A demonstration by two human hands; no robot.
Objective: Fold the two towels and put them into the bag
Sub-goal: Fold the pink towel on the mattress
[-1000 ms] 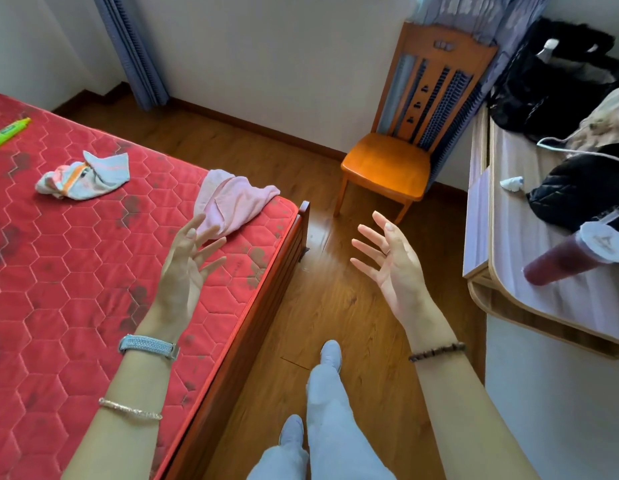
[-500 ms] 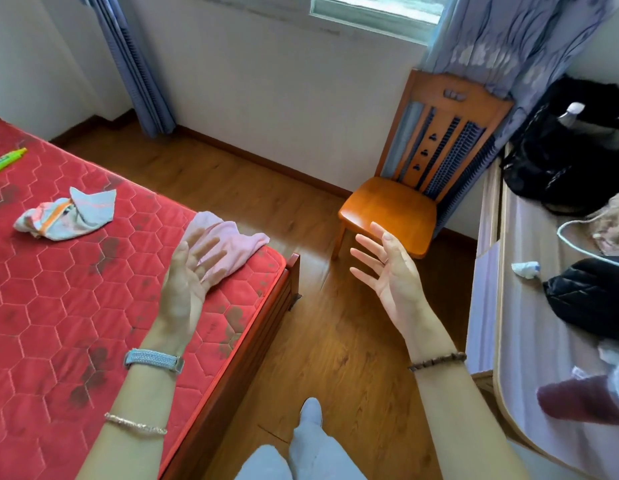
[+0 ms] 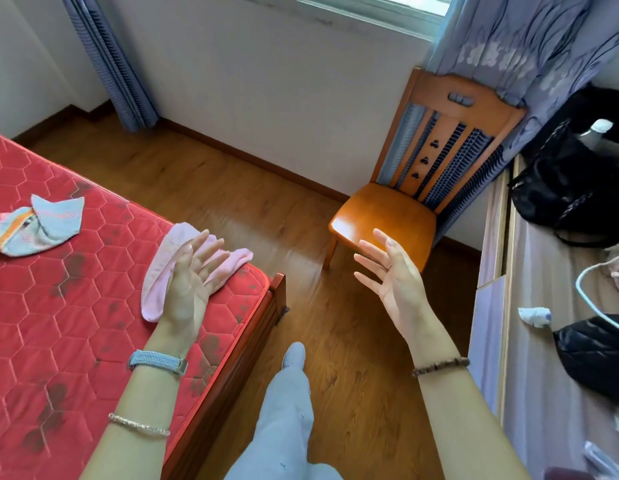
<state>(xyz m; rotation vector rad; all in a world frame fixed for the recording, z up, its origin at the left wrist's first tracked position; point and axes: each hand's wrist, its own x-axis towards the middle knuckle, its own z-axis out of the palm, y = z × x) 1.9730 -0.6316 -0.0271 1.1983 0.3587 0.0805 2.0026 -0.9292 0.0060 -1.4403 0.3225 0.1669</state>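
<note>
Your left hand (image 3: 188, 271) and right hand (image 3: 393, 275) are spread wide, holding nothing. The pink towel (image 3: 152, 292) lies crumpled at the red mattress's (image 3: 76, 323) corner and the grey towel (image 3: 48, 226) farther along it. Neither is folded or bagged yet.

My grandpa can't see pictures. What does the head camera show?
A person holds out both open hands: the left hand over a red bed, a crumpled pink towel behind it, the right hand over wooden floor. A grey towel lies farther left; black bags sit on a desk.
</note>
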